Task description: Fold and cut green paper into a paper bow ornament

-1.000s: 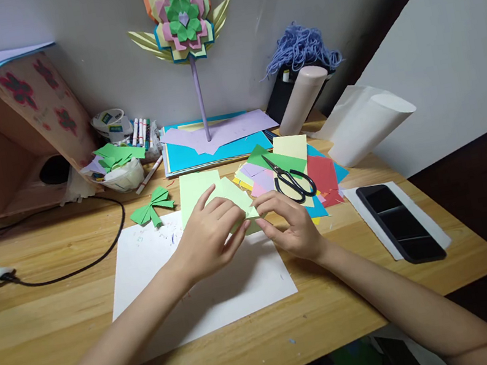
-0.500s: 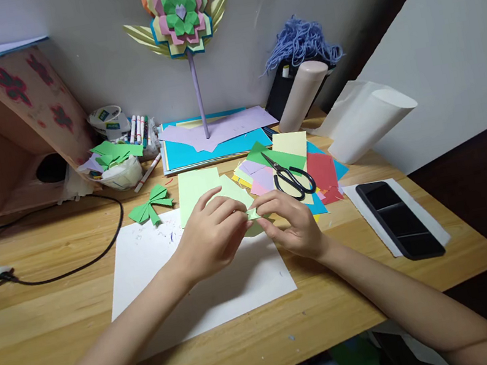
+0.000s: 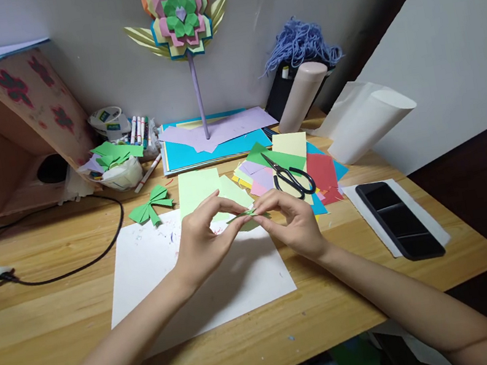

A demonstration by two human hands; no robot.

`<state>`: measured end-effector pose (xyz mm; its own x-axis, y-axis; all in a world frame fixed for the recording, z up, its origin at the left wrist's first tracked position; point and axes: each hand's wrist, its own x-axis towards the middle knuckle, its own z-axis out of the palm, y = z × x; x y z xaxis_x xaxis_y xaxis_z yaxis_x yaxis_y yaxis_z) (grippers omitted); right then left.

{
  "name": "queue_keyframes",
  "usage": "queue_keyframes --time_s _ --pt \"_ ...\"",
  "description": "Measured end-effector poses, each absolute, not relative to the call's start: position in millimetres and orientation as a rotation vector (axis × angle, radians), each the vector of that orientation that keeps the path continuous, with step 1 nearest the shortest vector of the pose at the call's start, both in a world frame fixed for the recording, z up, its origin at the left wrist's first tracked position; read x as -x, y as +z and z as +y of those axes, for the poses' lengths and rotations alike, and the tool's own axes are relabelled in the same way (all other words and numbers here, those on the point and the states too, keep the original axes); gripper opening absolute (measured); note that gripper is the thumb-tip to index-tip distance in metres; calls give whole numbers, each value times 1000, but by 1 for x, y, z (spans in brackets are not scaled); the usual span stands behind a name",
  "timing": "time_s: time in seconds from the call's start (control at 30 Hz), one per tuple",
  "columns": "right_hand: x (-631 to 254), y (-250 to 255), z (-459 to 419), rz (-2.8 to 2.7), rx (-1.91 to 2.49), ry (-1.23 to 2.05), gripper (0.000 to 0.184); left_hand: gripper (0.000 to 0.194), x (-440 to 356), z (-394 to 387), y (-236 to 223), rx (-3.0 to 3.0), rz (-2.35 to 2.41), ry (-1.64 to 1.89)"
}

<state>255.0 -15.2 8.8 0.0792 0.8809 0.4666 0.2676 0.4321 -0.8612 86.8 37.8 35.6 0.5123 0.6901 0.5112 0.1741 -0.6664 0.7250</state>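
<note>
Both my hands pinch a small folded piece of light green paper above the white sheet. My left hand grips its left side between thumb and fingertips. On the right side, the thumb and index finger of my right hand are closed on the same paper. The fingertips cover much of its folds. Just beyond the hands lie pale green paper pieces. A folded green paper bow rests left of them.
Black-handled scissors lie on coloured paper scraps to the right. A phone sits near the right edge. A paper flower stands at the back. A black cable curves along the left.
My left hand has turned, so its thumb now shows under the folded paper. The paper has tilted and shows more edge-on. My right hand has barely moved.
</note>
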Motion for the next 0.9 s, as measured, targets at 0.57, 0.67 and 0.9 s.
queue_keyframes --time_s 0.57,0.67,0.9 --pt "-255 1 -7 -1186 1241 951 13 22 -93 47 15 -1782 839 603" --pt "-256 -2 -4 -1182 1280 1021 16 28 -92 51 11 -1762 868 529" --pt "-259 -5 0 -1308 1327 1139 18 29 -91 49 6 -1811 853 444"
